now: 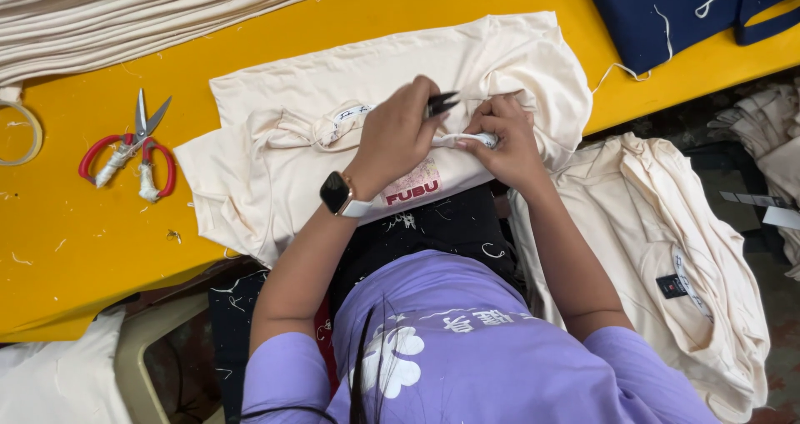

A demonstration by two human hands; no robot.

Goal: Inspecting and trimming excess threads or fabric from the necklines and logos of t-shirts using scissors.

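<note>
At the far left edge of the frame, a roll of tape (18,132) lies on the yellow table (100,232), with a stack of folded cream fabric (125,16) filling the upper left corner. Just right of the tape, red-handled scissors (129,145) rest flat, blades pointing up the frame, well apart from the work. Loose thread scraps dot the tabletop around them.

At centre, a cream T-shirt (333,74) is spread over the table's near edge. The worker's left hand (396,137), a smartwatch (337,195) on its wrist, is closed around small dark thread snips (442,103), whose tips point right. Touching it, the right hand (508,141) pinches a bunched fold of the same shirt (467,139), fingers clamped on the cloth. The two hands sit close together, covering the spot being worked, so the blades' contact with the fabric cannot be made out.

To the right, a pile of cream garments (667,241) hangs below the table edge. Navy fabric (658,12) with loose white threads occupies the upper right corner.
</note>
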